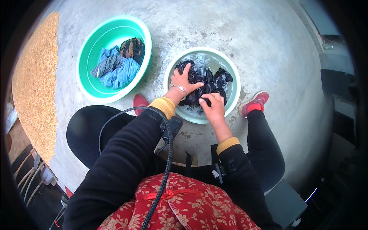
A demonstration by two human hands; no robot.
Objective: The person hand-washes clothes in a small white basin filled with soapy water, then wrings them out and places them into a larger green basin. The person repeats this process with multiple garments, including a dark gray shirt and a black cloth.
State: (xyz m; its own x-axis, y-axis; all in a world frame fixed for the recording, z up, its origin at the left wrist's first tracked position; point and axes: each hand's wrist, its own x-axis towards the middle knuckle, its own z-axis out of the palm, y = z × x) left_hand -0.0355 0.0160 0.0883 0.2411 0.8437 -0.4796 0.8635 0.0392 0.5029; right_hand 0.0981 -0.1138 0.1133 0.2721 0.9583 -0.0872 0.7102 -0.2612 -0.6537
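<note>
A pale green plastic basin (236, 86) of soapy water stands on the floor between my feet. Wet black cloth (208, 79) lies bunched in it, partly under water. My left hand (185, 82), with a silver bangle at the wrist, rests on the cloth's left part with fingers and thumb spread. At the basin's near right side, my right hand (213, 105) has its thumb and curled fingers on the cloth's near edge, pinching a fold. The two hands are close together but apart.
A bright green basin (92, 57) at the upper left holds blue and grey cloths (123, 73) and a patterned dark cloth (132, 49). Grain (37, 86) is spread on the concrete floor at far left. A black braided cable (169, 149) crosses over my left sleeve.
</note>
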